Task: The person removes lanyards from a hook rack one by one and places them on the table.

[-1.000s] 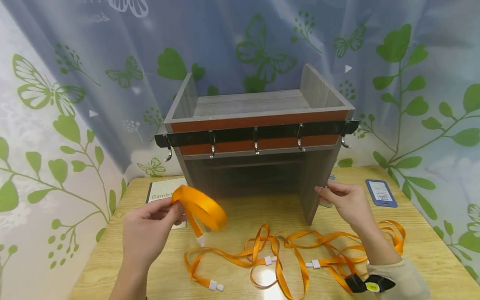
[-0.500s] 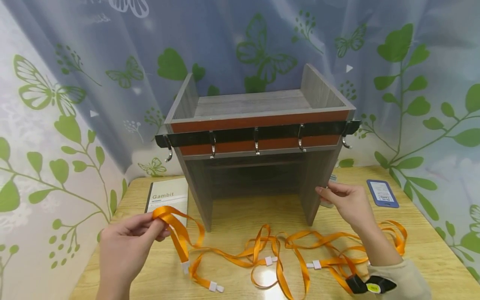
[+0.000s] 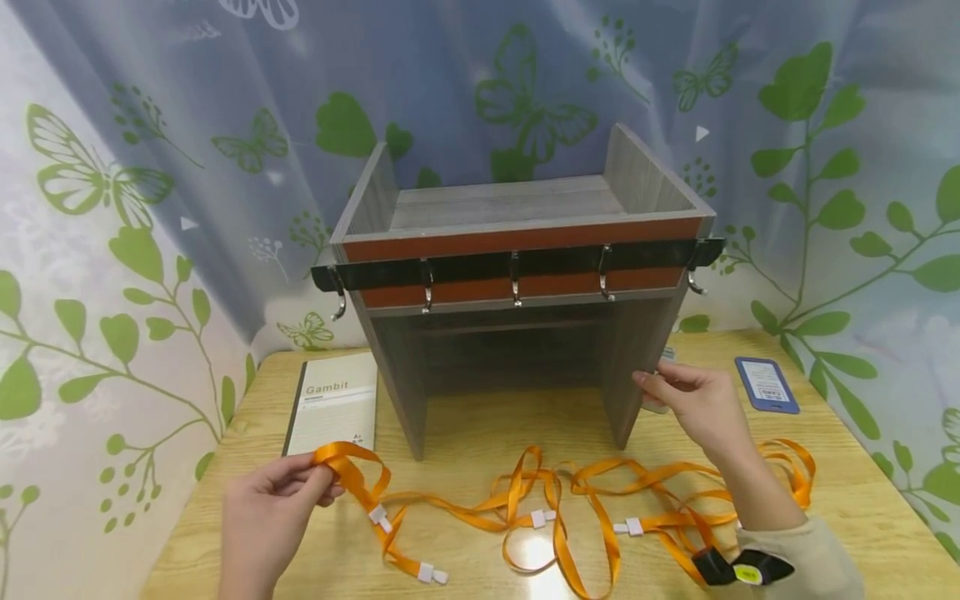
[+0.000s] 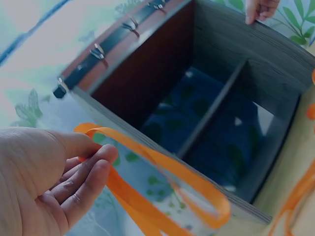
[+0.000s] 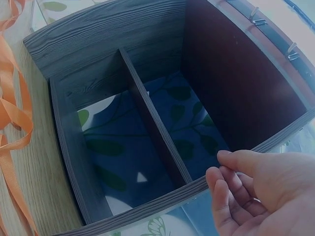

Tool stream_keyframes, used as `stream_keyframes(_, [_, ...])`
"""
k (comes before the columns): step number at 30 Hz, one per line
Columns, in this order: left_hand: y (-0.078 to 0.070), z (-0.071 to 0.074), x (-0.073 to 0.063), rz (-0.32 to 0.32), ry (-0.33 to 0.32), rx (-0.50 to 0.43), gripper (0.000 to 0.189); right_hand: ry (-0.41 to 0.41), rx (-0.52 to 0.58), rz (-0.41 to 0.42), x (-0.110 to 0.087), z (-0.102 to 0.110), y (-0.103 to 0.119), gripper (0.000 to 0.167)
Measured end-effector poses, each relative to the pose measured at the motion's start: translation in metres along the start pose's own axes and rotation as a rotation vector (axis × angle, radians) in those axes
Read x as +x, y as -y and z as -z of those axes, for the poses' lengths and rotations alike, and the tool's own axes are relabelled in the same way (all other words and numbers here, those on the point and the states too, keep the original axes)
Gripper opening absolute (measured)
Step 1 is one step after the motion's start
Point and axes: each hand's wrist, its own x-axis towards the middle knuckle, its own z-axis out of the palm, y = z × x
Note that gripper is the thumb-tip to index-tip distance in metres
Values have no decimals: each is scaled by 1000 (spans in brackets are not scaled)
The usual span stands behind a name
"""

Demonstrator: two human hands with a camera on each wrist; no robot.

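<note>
My left hand (image 3: 270, 517) pinches an orange lanyard (image 4: 133, 199) between thumb and fingers. Its strap is looped over and its white clip (image 3: 381, 518) hangs just above the tabletop, in front of the notebook. A grey wooden shelf (image 3: 633, 346) with a reddish-brown front stands mid-table. Across that front runs a black rail (image 3: 472, 268) with several silver hooks, all bare. My right hand (image 3: 697, 404) pinches the edge of the shelf's right side panel; in the right wrist view the thumb (image 5: 234, 157) lies over the edge and the fingers curl outside it.
More orange lanyards (image 3: 564, 557) with white clips lie tangled along the front of the table. A notebook (image 3: 337, 392) marked "Gambit" lies left of the shelf. On the right lies a blue card holder (image 3: 768, 385). A patterned curtain hangs behind.
My left hand has moved left and down with the lanyard, uncovering the notebook, and has shifted slightly right lately. The lanyard loop has swung lower. My right hand stays on the shelf panel.
</note>
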Motion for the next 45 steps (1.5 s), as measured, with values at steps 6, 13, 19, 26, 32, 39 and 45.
stream_keyframes(6, [24,-9,6,91,84,31,22,-8,-11,9,-1,1,-1,55])
stream_keyframes(13, [54,-24,7,153,128,22,25,-12,-5,4,-2,0,2,54])
stream_keyframes(19, [84,-32,9,189,132,-13,24,-4,-25,-6,1,-1,1,54])
stream_keyframes(26, [114,-42,8,257,144,1,25,-21,-13,4,3,-4,0,53])
stream_keyframes(32, [128,-46,1,267,156,61,27,-37,11,13,3,-8,-1,48])
stream_keyframes(39, [131,-48,3,287,146,143,34,-58,66,-5,0,-8,-4,51])
stream_keyframes(45, [128,-43,3,241,200,313,42,-81,163,-12,-3,-12,-8,53])
